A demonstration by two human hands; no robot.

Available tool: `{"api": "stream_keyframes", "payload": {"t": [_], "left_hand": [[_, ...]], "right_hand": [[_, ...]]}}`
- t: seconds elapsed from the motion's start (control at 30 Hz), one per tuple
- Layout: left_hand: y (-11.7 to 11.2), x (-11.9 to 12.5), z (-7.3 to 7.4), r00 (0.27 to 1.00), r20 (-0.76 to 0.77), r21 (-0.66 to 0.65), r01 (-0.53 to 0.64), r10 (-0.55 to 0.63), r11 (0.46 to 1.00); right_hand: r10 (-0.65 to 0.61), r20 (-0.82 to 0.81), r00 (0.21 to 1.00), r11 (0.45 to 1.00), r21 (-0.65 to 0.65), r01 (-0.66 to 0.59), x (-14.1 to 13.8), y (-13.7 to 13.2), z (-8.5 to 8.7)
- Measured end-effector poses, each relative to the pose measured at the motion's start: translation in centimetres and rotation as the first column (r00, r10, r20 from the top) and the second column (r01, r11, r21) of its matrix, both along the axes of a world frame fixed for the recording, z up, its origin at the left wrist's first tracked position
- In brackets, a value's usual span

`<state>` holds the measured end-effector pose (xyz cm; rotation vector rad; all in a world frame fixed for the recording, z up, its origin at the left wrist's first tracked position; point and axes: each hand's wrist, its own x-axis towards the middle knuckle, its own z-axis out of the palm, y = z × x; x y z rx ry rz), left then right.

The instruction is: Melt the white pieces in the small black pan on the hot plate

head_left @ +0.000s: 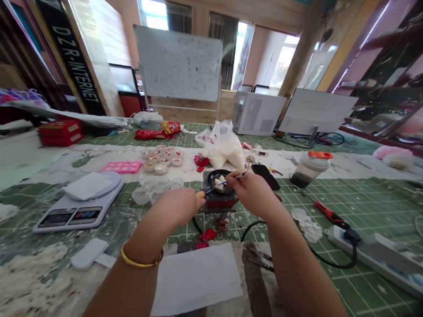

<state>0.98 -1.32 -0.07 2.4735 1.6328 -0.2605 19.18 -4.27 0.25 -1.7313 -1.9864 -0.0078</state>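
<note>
two hands: both meet over a small black pan, arms reaching in from the near edge of the bench.
left hand: fingers closed around the orange-tipped pan handle, a firm wrap; gold bangle on the wrist.
right hand: fingertips pinched together on a thin tool, its tip down in the pan.
pan contents: a white lump, soft-looking, exact material cannot tell.
pan position: over a red-sided burner, centre of the bench; whether it touches the burner or is lifted slightly, cannot tell.
handling: a firm left wrap probably stops the pan skating; short strokes from the right fingertips look safer than wide ones near the rim.
near the hands: a black phone just right of the pan; red petals and a sheet of white paper nearer the body.
further out: a digital scale, a pink mould, small cups of white paste, a plastic bag, a shaker bottle, a red-handled iron.
</note>
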Motion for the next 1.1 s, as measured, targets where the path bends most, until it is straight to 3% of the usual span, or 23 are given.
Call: {"api": "stream_keyframes", "payload": {"t": [0.2,0.37,0.5,0.67,0.87,0.97,1.1], "left_hand": [[0.1,-0.1,-0.2,0.999,0.02,0.022,0.026,-0.026,0.999],[0.0,-0.1,-0.1,0.999,0.015,0.007,-0.033,0.033,0.999],[-0.1,-0.1,-0.1,1.0,0.028,0.022,-0.011,0.011,1.0],[-0.1,0.0,-0.1,0.999,0.009,0.024,-0.036,0.035,0.999],[0.0,0.0,-0.2,1.0,0.021,0.019,-0.016,0.016,1.0],[0.0,0.0,-0.2,0.999,0.018,0.009,-0.038,0.038,0.999],[-0.1,-0.1,-0.1,1.0,0.019,0.017,-0.014,0.013,1.0]], "right_hand": [[-0.095,-0.056,0.994,0.994,0.054,0.098,0.4,0.4,-0.1],[-0.126,0.061,0.99,0.991,-0.024,0.128,0.6,0.6,0.0],[-0.166,0.002,0.986,0.986,0.028,0.166,0.6,0.7,0.0],[-0.136,0.07,0.988,0.991,-0.003,0.136,0.8,0.8,-0.1],[-0.199,0.079,0.977,0.98,0.015,0.198,1.0,0.2,0.2],[-0.158,0.103,0.982,0.987,-0.02,0.161,0.9,0.2,0.2],[-0.195,0.064,0.979,0.98,0.039,0.193,1.1,0.3,0.2]]}}
